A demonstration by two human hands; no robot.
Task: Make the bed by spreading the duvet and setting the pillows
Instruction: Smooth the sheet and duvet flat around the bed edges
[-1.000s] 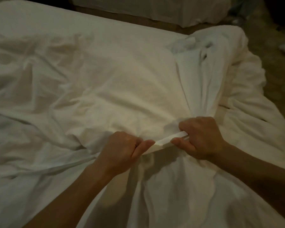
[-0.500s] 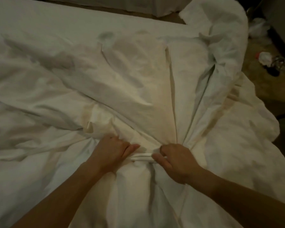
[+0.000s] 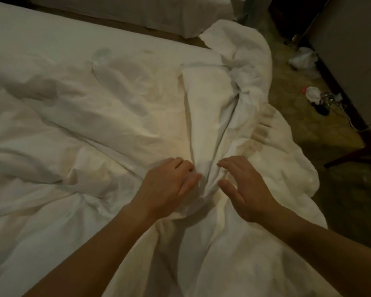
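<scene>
Half a second ago both hands pinched a folded strip of white fabric between them; now that strip is out of their grip and the fingers have loosened. The right hand (image 3: 247, 189) hovers with fingers spread and slightly bent, thumb apart, holding nothing, its fingertips just above the bunched cloth. The left hand (image 3: 169, 187) lies on the duvet (image 3: 116, 129) with its fingers loosely bent against a ridge of fabric; whether they have any cloth in a pinch cannot be told (the fingertips sink into the fold). The camera has also tipped up a little, so more floor shows at the right.

Both bare forearms reach in from the bottom edge. The duvet is crumpled across the bed (image 3: 30, 35), gathered into long creases that run from the hands toward the far right corner, where it is heaped in a thick roll (image 3: 251, 67) hanging over the bed's edge. Its right side spills down toward the floor (image 3: 308, 125).

No writing or label can be read anywhere. On the floor beside a dark cabinet (image 3: 356, 61) lie a crumpled white bag (image 3: 304, 60), a small white bundle with a red cap (image 3: 311, 93) and a cable (image 3: 349, 123). Beyond the bed, across a narrow gap, stands a second bed (image 3: 137, 13) draped in white.
</scene>
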